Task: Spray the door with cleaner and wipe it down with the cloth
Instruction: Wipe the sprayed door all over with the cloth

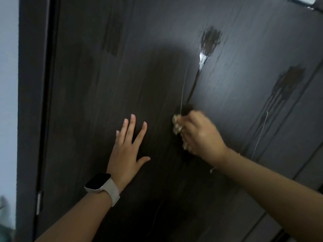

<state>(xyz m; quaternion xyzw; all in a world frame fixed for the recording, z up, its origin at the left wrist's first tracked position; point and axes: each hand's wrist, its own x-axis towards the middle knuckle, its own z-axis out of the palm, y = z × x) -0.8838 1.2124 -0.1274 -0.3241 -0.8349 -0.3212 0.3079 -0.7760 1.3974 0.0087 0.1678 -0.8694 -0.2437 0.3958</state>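
Observation:
A dark wood-grain door (104,75) fills the view. Wet patches of cleaner (208,42) run down it in thin streaks at the upper right, with another patch (286,84) further right. My right hand (197,135) grips a bunched pale cloth (177,124) and presses it against the door at the bottom of the middle streak; the hand is motion-blurred. My left hand (129,147) lies flat on the door with fingers spread, left of the cloth. A white smartwatch (101,186) sits on that wrist. No spray bottle is in view.
The dark door frame (29,102) runs down the left side, with a metal hinge (39,202) low on it. A pale wall (7,84) lies beyond the frame. A bright strip (300,0) shows at the top right corner.

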